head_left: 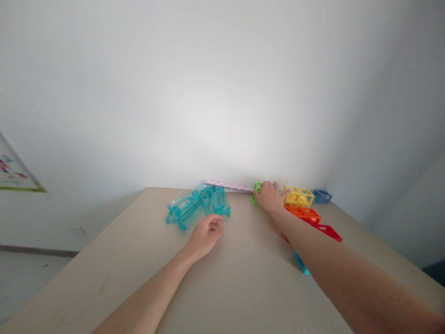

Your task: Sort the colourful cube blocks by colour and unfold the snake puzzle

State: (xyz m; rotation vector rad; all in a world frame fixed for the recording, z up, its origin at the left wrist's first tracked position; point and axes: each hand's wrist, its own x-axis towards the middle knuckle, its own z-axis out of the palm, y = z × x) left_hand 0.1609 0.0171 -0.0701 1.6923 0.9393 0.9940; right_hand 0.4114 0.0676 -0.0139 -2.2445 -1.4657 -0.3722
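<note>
My right hand reaches to the far edge of the beige table and closes over a green frame piece, which shows only at its left side. Just right of that hand stand a yellow frame cube and an orange frame piece. My left hand rests on the table with its fingers loosely curled and nothing in them, just in front of a heap of clear teal plastic pieces.
A pink zigzag strip lies along the table's far edge against the white wall. A red flat piece, a blue frame piece and a teal piece partly under my right forearm lie at the right. A poster hangs at left.
</note>
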